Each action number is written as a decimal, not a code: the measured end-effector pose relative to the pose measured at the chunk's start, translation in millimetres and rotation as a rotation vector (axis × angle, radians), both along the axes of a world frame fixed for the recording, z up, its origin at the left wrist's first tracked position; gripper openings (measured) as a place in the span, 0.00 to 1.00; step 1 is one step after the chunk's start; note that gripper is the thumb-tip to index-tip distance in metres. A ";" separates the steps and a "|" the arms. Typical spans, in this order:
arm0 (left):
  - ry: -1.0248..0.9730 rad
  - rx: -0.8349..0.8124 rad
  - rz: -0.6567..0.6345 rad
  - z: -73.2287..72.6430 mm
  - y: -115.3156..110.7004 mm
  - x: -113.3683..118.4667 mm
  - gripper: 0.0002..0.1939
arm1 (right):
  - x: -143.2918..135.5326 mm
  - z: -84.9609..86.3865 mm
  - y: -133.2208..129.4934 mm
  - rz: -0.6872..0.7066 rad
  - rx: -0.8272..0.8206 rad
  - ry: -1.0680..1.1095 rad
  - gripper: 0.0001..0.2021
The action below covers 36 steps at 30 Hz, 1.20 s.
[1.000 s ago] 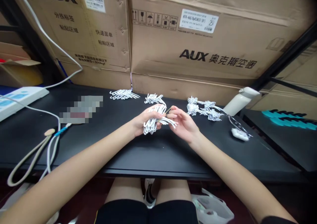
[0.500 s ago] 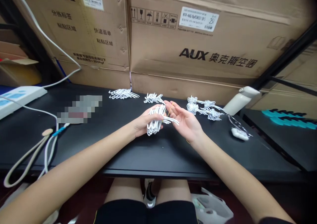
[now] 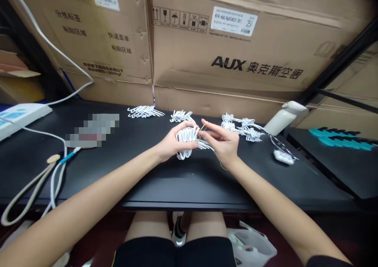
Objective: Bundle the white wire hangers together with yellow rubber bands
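- Left hand (image 3: pixel 170 143): fingers are gripping a bundle of white hooks (image 3: pixel 186 144) over the bench (image 3: pixel 165 184).
- Right hand (image 3: pixel 226 143), at the bundle's three o'clock: fingers are holding a yellow elastic band (image 3: pixel 202 128).
- A hook pile (image 3: pixel 180 116) is lying at its twelve o'clock.

White bottle (image 3: pixel 277 121), power strip (image 3: pixel 25 117), brown AUX cartons (image 3: pixel 183 58)

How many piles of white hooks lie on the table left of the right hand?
2: one pile farther left, another pile just behind the left hand; some may be hidden.
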<state>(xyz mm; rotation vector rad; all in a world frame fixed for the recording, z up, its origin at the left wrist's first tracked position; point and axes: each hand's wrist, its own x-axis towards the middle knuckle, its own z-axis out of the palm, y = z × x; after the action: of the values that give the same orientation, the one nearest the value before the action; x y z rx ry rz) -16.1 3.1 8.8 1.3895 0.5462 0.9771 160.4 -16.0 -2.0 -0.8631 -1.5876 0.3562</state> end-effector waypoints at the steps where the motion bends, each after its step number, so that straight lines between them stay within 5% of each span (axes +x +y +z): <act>1: 0.015 0.024 0.003 -0.7 0.3 -0.1 0.25 | 1.1 0.9 0.5 -0.019 0.037 -0.035 0.18; 8: 0.086 0.095 -0.028 -3.6 1.0 1.3 0.26 | 12.0 5.3 6.6 -0.082 0.237 -0.316 0.14; 14: 0.309 0.460 0.102 -3.1 -7.5 7.8 0.24 | 10.3 2.8 15.7 -0.160 -0.030 -0.252 0.14; 19: 0.393 0.482 0.188 -5.4 -8.6 9.3 0.22 | 6.1 10.3 12.3 0.055 -0.276 0.015 0.21; 30: 0.330 0.378 0.159 -14.9 7.9 4.2 0.21 | 20.1 16.3 18.9 0.406 -0.447 0.031 0.25; 36: 0.483 0.501 0.157 -14.7 1.7 4.2 0.23 | 8.7 10.5 9.4 0.262 -0.318 -0.276 0.31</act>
<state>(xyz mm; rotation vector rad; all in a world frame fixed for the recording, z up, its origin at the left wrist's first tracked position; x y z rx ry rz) -11.9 4.8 -5.9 2.0837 0.8124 0.9394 169.1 -6.6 8.4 -0.9775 -1.9405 0.7149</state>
